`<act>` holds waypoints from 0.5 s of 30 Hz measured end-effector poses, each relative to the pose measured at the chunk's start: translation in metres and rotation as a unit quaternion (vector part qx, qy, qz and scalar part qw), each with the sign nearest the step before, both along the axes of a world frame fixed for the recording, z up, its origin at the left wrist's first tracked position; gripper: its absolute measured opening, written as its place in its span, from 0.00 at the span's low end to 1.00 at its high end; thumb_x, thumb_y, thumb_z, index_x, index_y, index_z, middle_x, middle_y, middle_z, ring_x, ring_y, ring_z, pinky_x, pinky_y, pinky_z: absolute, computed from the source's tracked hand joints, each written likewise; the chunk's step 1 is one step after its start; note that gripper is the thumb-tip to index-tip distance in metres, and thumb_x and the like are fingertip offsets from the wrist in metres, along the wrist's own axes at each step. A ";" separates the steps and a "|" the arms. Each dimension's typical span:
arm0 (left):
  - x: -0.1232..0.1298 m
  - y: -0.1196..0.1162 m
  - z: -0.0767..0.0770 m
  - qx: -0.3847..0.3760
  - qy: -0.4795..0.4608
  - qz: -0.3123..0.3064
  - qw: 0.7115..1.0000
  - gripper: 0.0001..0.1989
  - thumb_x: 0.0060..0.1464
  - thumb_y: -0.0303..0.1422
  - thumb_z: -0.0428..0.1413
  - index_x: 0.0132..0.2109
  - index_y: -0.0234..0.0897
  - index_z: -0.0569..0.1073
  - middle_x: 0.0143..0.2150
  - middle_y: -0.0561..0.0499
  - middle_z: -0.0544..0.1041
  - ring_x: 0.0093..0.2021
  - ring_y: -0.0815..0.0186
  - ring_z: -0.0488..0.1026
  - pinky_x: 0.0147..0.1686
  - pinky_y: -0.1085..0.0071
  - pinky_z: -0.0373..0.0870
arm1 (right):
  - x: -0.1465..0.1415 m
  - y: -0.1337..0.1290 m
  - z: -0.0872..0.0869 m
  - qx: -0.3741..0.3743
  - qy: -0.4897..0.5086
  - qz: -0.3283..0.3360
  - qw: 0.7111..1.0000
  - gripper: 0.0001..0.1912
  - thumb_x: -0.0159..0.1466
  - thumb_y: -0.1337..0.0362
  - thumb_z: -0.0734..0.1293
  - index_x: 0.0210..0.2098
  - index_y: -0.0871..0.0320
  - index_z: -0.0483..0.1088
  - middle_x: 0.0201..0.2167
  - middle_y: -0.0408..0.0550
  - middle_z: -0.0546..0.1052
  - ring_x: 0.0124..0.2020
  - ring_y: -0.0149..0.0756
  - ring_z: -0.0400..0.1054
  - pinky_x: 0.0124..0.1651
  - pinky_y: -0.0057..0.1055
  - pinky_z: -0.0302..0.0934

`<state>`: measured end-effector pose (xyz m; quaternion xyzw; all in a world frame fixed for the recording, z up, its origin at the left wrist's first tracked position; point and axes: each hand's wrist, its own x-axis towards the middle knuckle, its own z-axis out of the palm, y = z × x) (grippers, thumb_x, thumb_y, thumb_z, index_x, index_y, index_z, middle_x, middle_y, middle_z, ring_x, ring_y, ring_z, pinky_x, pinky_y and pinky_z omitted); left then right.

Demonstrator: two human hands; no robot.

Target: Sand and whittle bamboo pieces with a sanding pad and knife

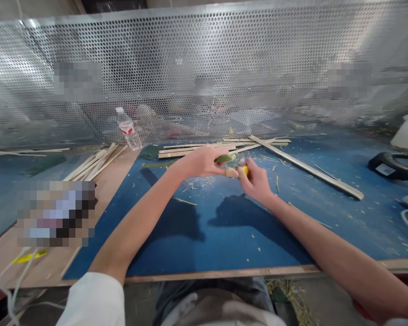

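My left hand (204, 162) is wrapped round a green strip (223, 159) whose cut end points right, above the blue mat. A long green stalk (158, 165) shows to the left, behind my left forearm. Close on the right, my right hand (256, 181) is closed on a yellow-handled tool (245, 170). Its tip is near the strip's end and too small to make out. The thumb of my left hand has a tan wrap and nearly touches the right hand. Thin shavings lie scattered on the blue mat (224, 244).
Pale strips (187, 149) lie behind my hands, and a long one (309, 170) slants to the right. A bottle (128, 129) leans on the perforated metal screen (204, 59). More strips (91, 165) and a blurred-out device lie left. A black-handled object (391, 165) sits at right.
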<state>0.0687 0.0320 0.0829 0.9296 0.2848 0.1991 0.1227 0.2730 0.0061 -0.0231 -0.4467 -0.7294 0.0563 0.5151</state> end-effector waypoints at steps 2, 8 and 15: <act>0.002 0.003 -0.004 -0.006 0.019 -0.013 1.000 0.25 0.53 0.54 0.59 0.28 0.40 0.60 0.24 0.57 0.63 0.26 0.70 0.55 0.28 0.69 0.52 | 0.002 -0.001 0.000 0.033 -0.046 0.025 0.998 0.18 0.67 0.48 0.62 0.29 0.52 0.56 0.16 0.35 0.61 0.17 0.27 0.52 0.23 0.28 0.47; 0.003 0.006 -0.010 -0.035 0.058 -0.037 0.997 0.23 0.57 0.53 0.56 0.30 0.39 0.62 0.23 0.57 0.64 0.24 0.71 0.55 0.27 0.70 0.51 | 0.010 0.003 -0.002 0.089 -0.113 0.042 0.989 0.17 0.66 0.49 0.62 0.28 0.53 0.58 0.16 0.35 0.59 0.17 0.27 0.53 0.23 0.27 0.47; 0.004 0.006 -0.013 -0.019 0.064 -0.032 0.997 0.23 0.58 0.54 0.56 0.29 0.39 0.63 0.22 0.58 0.63 0.23 0.71 0.56 0.27 0.70 0.51 | 0.014 0.004 0.002 0.081 -0.129 0.043 0.987 0.19 0.67 0.47 0.62 0.27 0.52 0.57 0.15 0.35 0.57 0.16 0.27 0.50 0.23 0.28 0.44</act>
